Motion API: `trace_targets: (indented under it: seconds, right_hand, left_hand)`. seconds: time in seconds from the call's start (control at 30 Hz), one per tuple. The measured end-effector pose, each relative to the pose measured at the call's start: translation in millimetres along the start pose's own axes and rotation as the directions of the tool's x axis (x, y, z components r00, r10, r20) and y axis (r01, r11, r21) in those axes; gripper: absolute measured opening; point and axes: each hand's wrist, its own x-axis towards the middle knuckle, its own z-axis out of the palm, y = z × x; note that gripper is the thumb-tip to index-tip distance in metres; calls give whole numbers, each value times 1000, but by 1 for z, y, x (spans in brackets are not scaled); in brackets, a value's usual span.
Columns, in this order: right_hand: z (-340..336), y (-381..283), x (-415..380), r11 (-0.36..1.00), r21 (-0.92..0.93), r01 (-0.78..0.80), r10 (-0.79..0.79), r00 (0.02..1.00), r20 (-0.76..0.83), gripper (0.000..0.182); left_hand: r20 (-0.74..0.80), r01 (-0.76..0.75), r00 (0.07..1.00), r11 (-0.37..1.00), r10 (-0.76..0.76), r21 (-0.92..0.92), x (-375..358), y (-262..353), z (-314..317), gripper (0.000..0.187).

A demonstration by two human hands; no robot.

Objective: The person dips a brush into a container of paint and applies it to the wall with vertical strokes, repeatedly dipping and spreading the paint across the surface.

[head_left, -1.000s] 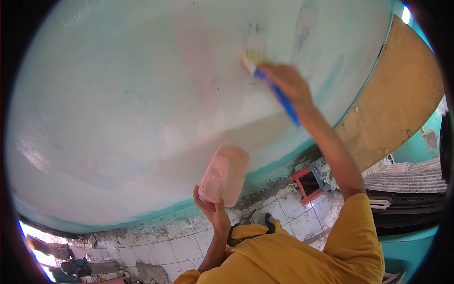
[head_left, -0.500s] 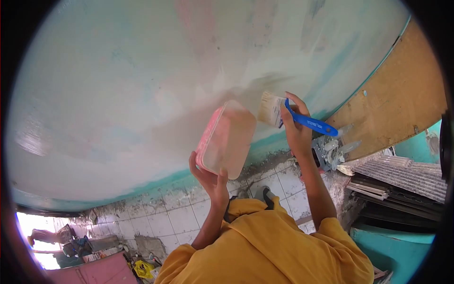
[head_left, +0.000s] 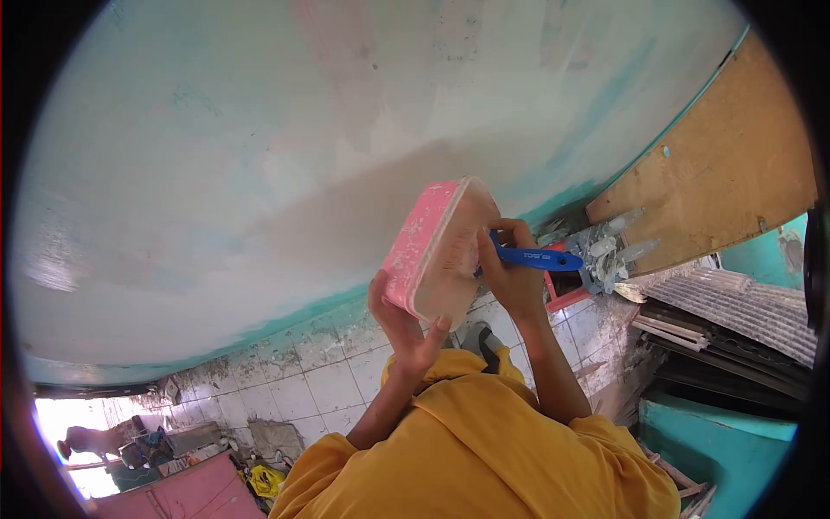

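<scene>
My left hand (head_left: 408,333) grips a pink paint-smeared plastic tub (head_left: 422,240) by its lower end, with the thumb over the rim. The tub is tilted, its opening facing right. In my right hand (head_left: 517,281) is a paintbrush (head_left: 543,259), held near the base of its blue handle. The brush head is at the tub's opening; the bristles are mostly hidden by my fingers. Both hands are in front of a wall (head_left: 233,182) coated in patchy white over turquoise and pink.
A brown board (head_left: 718,156) leans at the right. Below it are paint-crusted tools (head_left: 607,259) and stacked corrugated sheets (head_left: 735,316) above a turquoise surface (head_left: 722,445). White tiles (head_left: 333,385) cover the floor. At lower left are a pink surface (head_left: 181,495) and a yellow bag (head_left: 264,478).
The paintbrush has come down from near the wall to the tub's opening. The tub has shifted slightly right and turned, showing more of its pink side.
</scene>
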Motion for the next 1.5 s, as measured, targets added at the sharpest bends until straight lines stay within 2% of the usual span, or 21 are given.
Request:
trace_targets:
  seconds: [0.2, 0.37, 0.6, 0.67, 0.7, 0.77, 0.83, 0.87, 0.9, 0.93, 0.97, 1.0, 1.07, 1.1, 1.17, 1.23, 1.3, 1.33, 1.4, 1.43, 1.5]
  right_hand:
    - [-15, 12, -7, 998, 39, 42, -39, 996, -78, 21]
    - [-21, 19, -9, 988, 153, -11, 33, 989, -144, 13]
    - [-50, 43, 10, 985, 171, 0, 43, 968, -246, 12]
    - [-59, 43, 29, 942, 314, -116, 198, 949, -247, 15]
    - [-65, 15, 44, 890, 411, -196, 309, 923, -228, 20]
    - [-79, 4, 84, 892, 449, -50, 175, 954, -243, 30]
    - [-94, -39, 126, 895, 433, 112, 7, 964, -264, 44]
    - [-101, -58, 149, 896, 344, 280, -181, 939, -293, 45]
    - [-107, -77, 170, 863, 249, 440, -361, 881, -305, 45]
    - [-114, -100, 188, 820, 31, 571, -539, 789, -294, 42]
    - [-119, -121, 203, 720, -186, 668, -693, 680, -242, 39]
    - [-120, -139, 217, 713, -189, 675, -700, 669, -251, 39]
    - [-117, -163, 236, 416, -397, 818, -904, 420, -81, 32]
    - [-117, -157, 240, 412, -397, 820, -906, 414, -87, 32]
    - [-114, -129, 257, 269, -463, 844, -913, 377, 156, 34]
    - [-109, -89, 242, 266, -474, 839, -876, 416, 245, 33]
    - [-107, -43, 231, 345, -418, 840, -753, 514, 411, 32]
    - [-107, -28, 231, 345, -420, 839, -750, 516, 414, 32]
    - [-109, -23, 227, 380, -313, 871, -717, 490, 495, 32]
    - [-119, -27, 235, 455, -230, 860, -686, 504, 524, 31]
    - [-129, -64, 256, 390, -275, 879, -700, 477, 531, 31]
  left_hand:
    - [-45, 32, 999, 999, -30, 26, 1, 1, 3, 111]
    - [-51, 26, 998, 999, -25, 33, -1, -3, 3, 110]
    - [-110, 15, 994, 995, -3, 102, 5, -6, 6, 110]
    - [-117, 3, 993, 995, 9, 102, 9, -6, 5, 110]
    - [-130, 23, 991, 996, -11, 90, 10, -4, 7, 110]
    - [-131, 21, 991, 998, -12, 67, 11, -3, 9, 110]
    - [-149, 54, 987, 999, -55, -9, 11, -5, 9, 109]
    - [-141, 35, 989, 999, -37, -17, 10, -5, 9, 109]
    - [-141, 58, 988, 998, -61, -21, 10, -4, 9, 109]
    - [-142, 84, 986, 996, -86, -24, 10, -2, 9, 109]
    - [-135, 69, 988, 997, -72, -27, 10, 0, 10, 109]
    - [-139, 81, 987, 996, -87, -44, 10, 3, 12, 108]
    - [-140, 85, 986, 995, -92, -61, 9, 7, 14, 107]
    - [-143, 95, 984, 994, -102, -56, 9, 9, 14, 106]
    - [-147, 94, 984, 994, -101, -51, 7, 9, 16, 105]
    - [-169, 66, 983, 997, -70, -26, 6, 6, 17, 104]
    - [-191, 64, 979, 998, -67, -18, 5, 1, 17, 104]
    - [-207, 69, 976, 998, -69, -12, 4, 0, 18, 104]
    - [-209, 87, 974, 996, -89, -17, 1, 0, 20, 104]
    - [-213, 98, 972, 995, -101, -22, 2, 0, 21, 104]
    - [-211, 100, 972, 995, -103, -26, 3, 1, 22, 104]
